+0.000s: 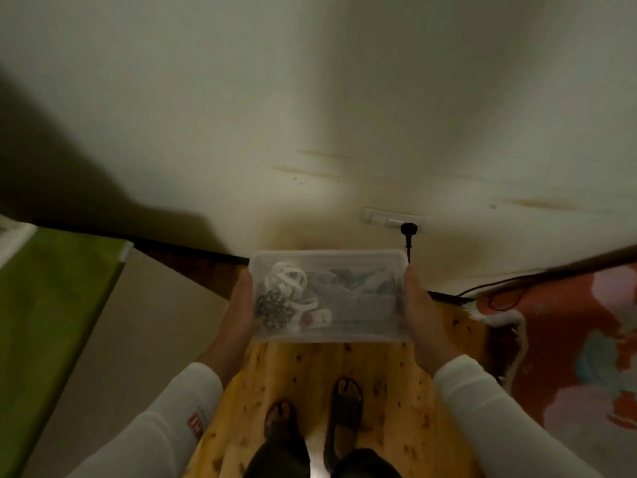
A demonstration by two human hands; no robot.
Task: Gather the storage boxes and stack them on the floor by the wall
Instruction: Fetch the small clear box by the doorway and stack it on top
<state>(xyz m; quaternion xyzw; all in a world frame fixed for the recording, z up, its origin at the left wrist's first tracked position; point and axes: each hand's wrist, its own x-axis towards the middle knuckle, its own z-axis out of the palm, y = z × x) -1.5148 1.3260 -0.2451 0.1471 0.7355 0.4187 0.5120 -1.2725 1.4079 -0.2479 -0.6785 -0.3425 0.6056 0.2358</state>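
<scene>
A knotty wooden floor (pixel 310 381) bears two sandalled feet (pixel 312 419) and a red patterned rug (pixel 568 357) alongside.

The scene is dim and warm-toned, with soft motion blur over everything; the brightest patch falls on the wall (pixel 344 115) straight ahead, fading toward a heavy dark shadow (pixel 51 160) at the left. The wide lens bends the skirting line and stretches the white sleeves (pixel 489 401) at the lower corners. The contents of the clear storage box (pixel 327 294) are smeared and hard to read, and the wooden floor (pixel 310 374) below looks grainy.
</scene>
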